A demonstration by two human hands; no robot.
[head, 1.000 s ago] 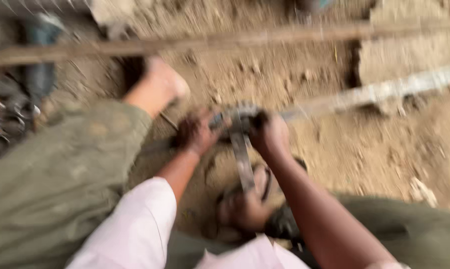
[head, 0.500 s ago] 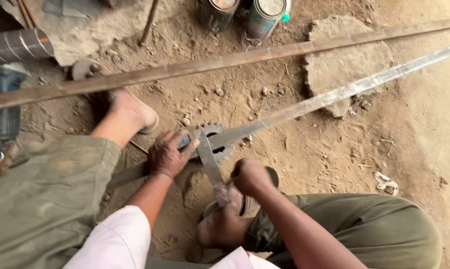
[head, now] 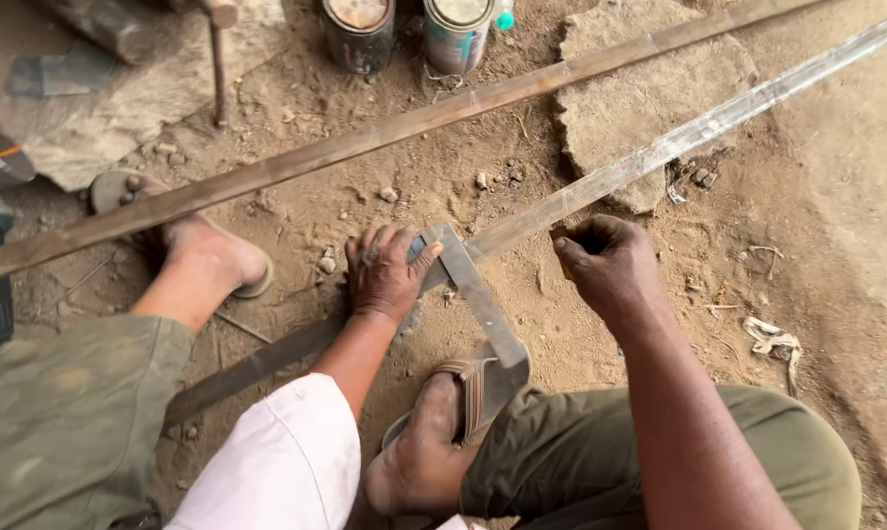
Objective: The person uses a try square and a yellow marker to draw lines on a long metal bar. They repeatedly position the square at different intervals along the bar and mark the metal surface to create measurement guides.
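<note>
Try square pressed against the long metal strip on the dirt floor.
Left hand spreads flat, pinning the square; right hand curls closed around something small at the strip — best kept steady.

Counts: two long metal bars on the dirt; one steel square; two tins (top edge, partly cropped); two hands; two sandalled feet; one flat stone.

Olive-green trousers, a white sleeve, a brown striped sandal, grey metal square.
</note>
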